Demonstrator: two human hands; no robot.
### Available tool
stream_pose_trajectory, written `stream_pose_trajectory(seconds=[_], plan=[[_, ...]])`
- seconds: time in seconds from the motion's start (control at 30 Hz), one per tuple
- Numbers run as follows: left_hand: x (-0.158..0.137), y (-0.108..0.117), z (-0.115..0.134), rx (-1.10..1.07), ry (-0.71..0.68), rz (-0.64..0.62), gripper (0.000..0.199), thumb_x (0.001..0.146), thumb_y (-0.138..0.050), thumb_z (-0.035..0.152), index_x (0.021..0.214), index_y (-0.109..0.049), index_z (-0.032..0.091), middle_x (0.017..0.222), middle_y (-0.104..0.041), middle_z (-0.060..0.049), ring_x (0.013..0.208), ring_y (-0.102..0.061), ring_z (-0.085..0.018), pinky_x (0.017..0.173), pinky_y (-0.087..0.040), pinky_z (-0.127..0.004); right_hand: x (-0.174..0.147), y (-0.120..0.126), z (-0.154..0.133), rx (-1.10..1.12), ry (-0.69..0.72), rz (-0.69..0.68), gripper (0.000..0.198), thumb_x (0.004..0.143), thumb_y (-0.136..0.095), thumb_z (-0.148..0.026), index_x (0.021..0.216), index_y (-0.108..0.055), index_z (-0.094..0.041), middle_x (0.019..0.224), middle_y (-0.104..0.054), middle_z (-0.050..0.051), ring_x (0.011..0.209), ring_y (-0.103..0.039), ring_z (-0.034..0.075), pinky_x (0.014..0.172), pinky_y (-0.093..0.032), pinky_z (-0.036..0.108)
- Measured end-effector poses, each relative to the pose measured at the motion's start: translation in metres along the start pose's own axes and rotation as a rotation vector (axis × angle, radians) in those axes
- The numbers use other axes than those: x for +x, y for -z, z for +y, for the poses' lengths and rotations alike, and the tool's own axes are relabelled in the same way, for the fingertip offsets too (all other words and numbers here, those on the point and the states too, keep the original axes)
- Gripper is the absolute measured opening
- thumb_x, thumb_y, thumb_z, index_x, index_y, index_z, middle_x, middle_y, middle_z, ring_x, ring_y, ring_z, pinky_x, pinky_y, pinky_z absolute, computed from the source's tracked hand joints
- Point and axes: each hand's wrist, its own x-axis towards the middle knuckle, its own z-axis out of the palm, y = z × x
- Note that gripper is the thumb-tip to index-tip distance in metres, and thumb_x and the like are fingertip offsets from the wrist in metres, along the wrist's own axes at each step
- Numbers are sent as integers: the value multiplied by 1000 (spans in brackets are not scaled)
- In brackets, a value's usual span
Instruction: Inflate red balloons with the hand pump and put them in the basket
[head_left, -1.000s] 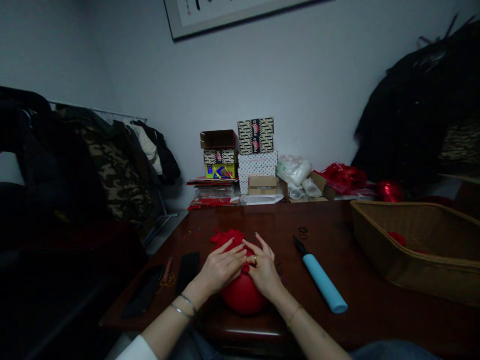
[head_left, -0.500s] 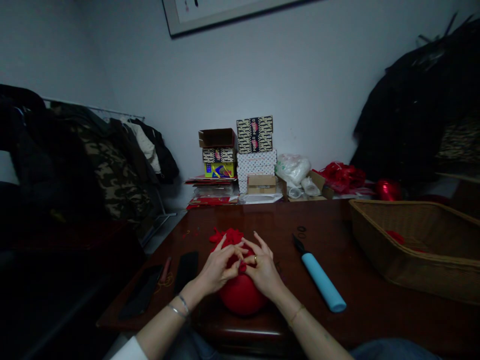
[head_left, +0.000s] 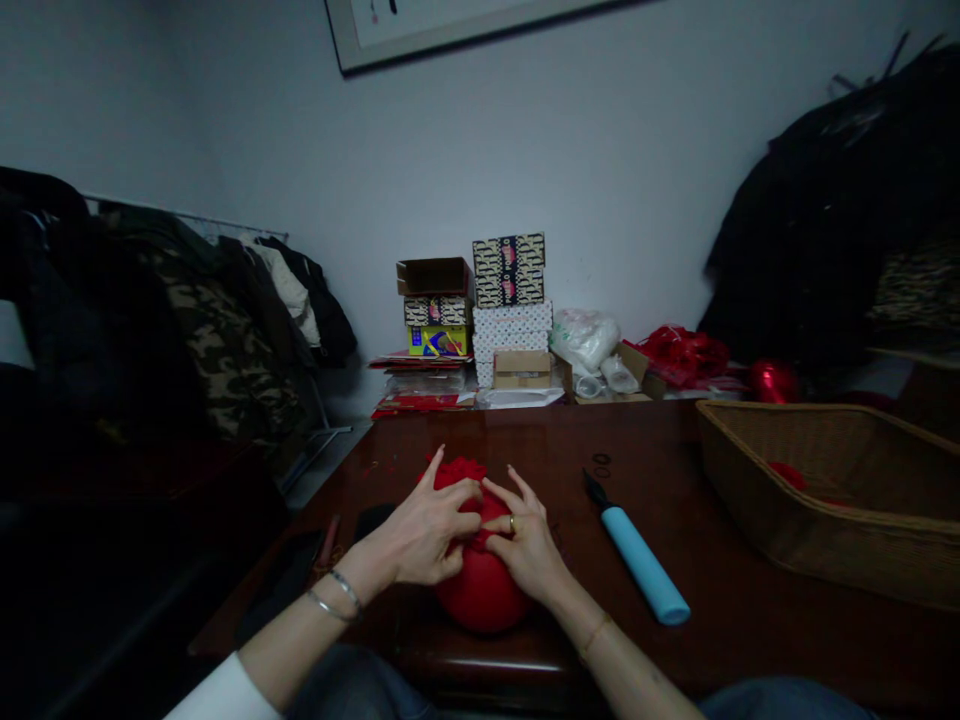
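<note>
An inflated red balloon (head_left: 484, 595) rests near the front edge of the table, between my hands. My left hand (head_left: 431, 525) lies over the balloon's upper side, index finger stretched out and the other fingers curled at its neck. From the other side, my right hand (head_left: 529, 545) pinches the neck with thumb and finger; its outer fingers are raised. The neck itself is mostly hidden by my fingers. Just beyond my hands lies a heap of limp red balloons (head_left: 459, 468).
To the right lies a light-blue balloon pump (head_left: 645, 565) with a black nozzle, near dark rings (head_left: 602, 465). A wicker basket (head_left: 825, 535) holding red pieces stands at the right edge. Dark flat objects (head_left: 281, 585) lie on the left; stacked boxes (head_left: 510, 270) stand behind.
My left hand has shifted left and turned over the balloon, its index finger now stretched out and its other fingers more curled. My right hand has hardly moved.
</note>
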Motion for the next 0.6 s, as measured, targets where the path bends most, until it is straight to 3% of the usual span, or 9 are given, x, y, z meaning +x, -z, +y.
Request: stream_pose_trajectory(seconds=[0.1,0.27,0.4,0.6], plan=[[-4,-6,2,-54,29,59,16,67,-49,12,72,-59,23,96,-61,0,87,-60,-16,111,-5,-53,0,-1,-1,8,1,-8,20,69,-65,-19,74,-72,-38,132,-50,-8,135,-20,24,105,-15,53],[-10,-21,1,-124,107,174,13,69,-47,11,64,-53,22,74,-60,1,79,-55,-15,107,-22,-48,1,-1,0,21,-17,-16,12,74,-64,-28,67,-71,-35,130,-52,-6,134,-21,25,104,-15,54],[-13,-29,-8,-101,139,146,14,70,-46,12,59,-47,21,60,-51,1,74,-50,-17,94,-34,-43,0,1,-1,52,-12,-34,8,76,-65,-35,74,-72,-37,130,-53,-5,135,-21,25,104,-17,54],[-16,-38,-19,-153,215,118,16,76,-46,19,61,-50,19,61,-51,0,73,-46,-17,85,-34,-39,1,-2,2,158,-16,2,10,79,-62,-40,81,-71,-38,129,-53,-3,134,-21,23,105,-20,52]])
